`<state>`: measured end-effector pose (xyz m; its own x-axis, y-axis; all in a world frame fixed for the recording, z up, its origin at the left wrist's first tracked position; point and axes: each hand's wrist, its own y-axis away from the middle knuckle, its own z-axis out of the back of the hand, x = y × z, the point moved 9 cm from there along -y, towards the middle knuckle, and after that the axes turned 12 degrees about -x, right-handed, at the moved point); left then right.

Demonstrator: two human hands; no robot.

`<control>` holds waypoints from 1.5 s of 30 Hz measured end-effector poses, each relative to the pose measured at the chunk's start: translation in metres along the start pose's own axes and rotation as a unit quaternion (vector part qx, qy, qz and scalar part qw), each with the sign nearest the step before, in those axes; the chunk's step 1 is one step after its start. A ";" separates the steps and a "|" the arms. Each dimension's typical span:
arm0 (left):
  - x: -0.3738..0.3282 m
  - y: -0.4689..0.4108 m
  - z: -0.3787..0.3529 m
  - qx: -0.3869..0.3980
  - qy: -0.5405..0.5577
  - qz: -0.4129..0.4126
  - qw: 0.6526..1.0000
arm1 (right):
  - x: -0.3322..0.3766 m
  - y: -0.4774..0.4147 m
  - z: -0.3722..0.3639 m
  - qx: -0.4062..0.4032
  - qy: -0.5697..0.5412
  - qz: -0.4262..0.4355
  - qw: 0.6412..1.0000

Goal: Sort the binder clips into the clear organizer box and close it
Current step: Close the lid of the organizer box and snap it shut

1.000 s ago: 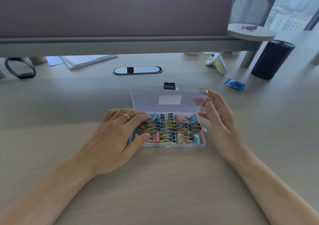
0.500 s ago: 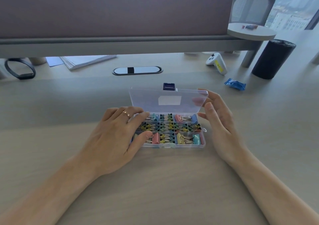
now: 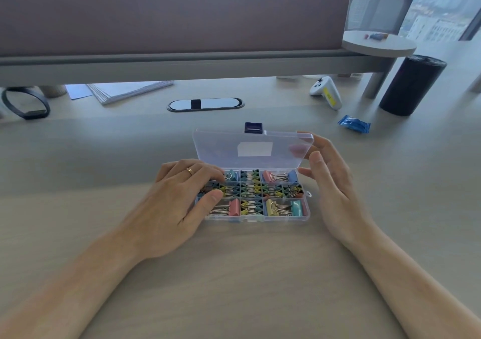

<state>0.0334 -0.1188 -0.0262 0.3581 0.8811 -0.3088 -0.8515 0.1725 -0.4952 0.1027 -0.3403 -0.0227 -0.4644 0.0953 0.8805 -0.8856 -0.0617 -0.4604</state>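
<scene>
a: box status?
b: clear box (image 3: 256,219) sits on the desk (image 3: 234,273), lid (image 3: 221,148) up on its back hinge. every compartment in view holds clips (image 3: 277,191): small ones in the middle row and centre column, bigger pink, yellow and blue ones in the corners.
a: hands?
b: left hand (image 3: 177,203) lies flat on the box's left end, fingers straight. right hand (image 3: 335,190) is at the lid's right edge, one fingertip behind it, thumb in front. can't tell if it pinches.
</scene>
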 end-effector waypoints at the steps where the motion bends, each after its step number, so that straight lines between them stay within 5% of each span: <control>1: 0.000 0.000 0.000 0.000 -0.004 0.000 1.000 | 0.000 0.000 0.000 -0.001 0.001 0.001 1.000; 30: -0.006 -0.002 -0.008 0.036 0.026 -0.011 0.999 | -0.003 0.000 0.001 -0.004 0.018 -0.005 1.000; 45: 0.006 0.007 0.005 -0.011 0.032 0.026 0.999 | -0.007 0.001 0.002 -0.001 0.006 -0.014 1.000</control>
<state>0.0282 -0.1100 -0.0276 0.3384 0.8587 -0.3848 -0.8606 0.1171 -0.4956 0.1052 -0.3426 -0.0289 -0.4400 0.1088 0.8914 -0.8980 -0.0571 -0.4363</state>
